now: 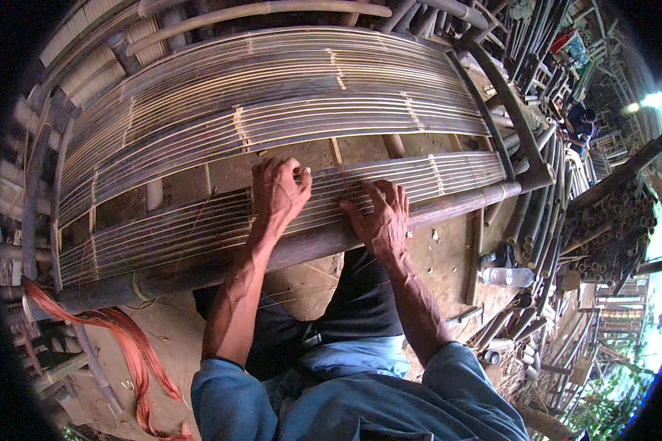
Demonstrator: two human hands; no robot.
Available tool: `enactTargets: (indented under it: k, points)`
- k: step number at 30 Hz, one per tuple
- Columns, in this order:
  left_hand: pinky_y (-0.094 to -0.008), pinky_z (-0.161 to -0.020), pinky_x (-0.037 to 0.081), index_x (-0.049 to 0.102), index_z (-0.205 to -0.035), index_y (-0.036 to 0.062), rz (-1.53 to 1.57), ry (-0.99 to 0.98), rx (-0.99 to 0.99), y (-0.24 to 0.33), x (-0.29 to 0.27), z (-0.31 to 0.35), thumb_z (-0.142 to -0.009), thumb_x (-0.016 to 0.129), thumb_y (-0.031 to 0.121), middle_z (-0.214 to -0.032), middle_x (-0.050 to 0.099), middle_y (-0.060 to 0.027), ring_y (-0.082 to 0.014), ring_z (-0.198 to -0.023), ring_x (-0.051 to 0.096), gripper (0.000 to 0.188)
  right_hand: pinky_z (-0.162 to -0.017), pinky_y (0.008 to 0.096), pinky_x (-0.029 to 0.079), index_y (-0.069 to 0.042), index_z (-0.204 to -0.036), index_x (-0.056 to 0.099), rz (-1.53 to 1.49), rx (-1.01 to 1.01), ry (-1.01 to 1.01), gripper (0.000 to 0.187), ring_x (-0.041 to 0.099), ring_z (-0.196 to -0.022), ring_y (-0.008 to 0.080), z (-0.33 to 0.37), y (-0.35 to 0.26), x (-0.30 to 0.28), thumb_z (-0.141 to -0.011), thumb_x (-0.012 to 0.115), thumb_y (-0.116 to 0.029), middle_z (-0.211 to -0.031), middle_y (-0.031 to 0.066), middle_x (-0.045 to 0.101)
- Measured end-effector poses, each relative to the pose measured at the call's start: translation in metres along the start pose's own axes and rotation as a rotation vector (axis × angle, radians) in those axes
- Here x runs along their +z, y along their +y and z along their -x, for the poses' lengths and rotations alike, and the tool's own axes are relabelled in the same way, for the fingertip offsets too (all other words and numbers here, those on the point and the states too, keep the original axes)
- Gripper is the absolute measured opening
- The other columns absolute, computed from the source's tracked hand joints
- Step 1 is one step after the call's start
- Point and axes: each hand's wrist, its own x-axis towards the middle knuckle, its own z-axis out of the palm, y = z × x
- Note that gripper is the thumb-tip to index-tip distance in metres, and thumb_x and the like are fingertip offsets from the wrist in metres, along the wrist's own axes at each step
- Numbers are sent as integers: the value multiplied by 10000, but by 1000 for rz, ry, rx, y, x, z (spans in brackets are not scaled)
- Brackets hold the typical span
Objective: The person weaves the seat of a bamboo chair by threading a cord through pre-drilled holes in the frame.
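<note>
Left hand: your left hand [281,192] is over the near slats [176,228], around the middle of their length, fingers curled in toward the palm; you cannot tell from here whether they pinch anything.
Right hand: your right hand [384,220] is just beside it, over the same slats, fingers bent and thumb standing apart from them; any cord between them is too fine to make out.
Near slats: they lie in a narrow band under your hands, along the inner side of the front pole [316,246], which runs between the slats and your legs.
Far slats: beyond an open gap, the far slats [287,77] spread in a broader sheet to the back of the frame.
Crossbar: a thin crossbar [336,151] shows in that gap, with bare ground beneath.
Strips: orange strips [129,342] hang in a loose bundle from the front pole's left end.
Your right: a clear bottle [507,277] lies on the ground near long poles [544,213]; farther off are stacked bamboo [614,235] and another person [582,123].
</note>
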Motion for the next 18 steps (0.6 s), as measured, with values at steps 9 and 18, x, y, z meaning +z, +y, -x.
enactTargets:
  k: [9, 18]
  points:
    - [-473, -847, 401, 633, -806, 58, -140, 74, 123, 76, -11, 35, -864, 755, 409, -872, 523, -132, -298, -931, 516, 376, -713, 429, 527, -17, -913, 662, -260, 6, -126, 62, 666, -833, 374, 48, -7, -7, -852, 667, -28, -883, 159, 675]
    - [-273, -692, 465, 692, -922, 46, 803, -660, -510, 67, -118, 56, -1017, 634, 296, -842, 635, 28, -86, -801, 579, 274, -917, 412, 526, -9, -1205, 668, -581, 115, -197, 431, 653, -1092, 307, 19, -35, -73, -948, 710, -351, -1168, 189, 667]
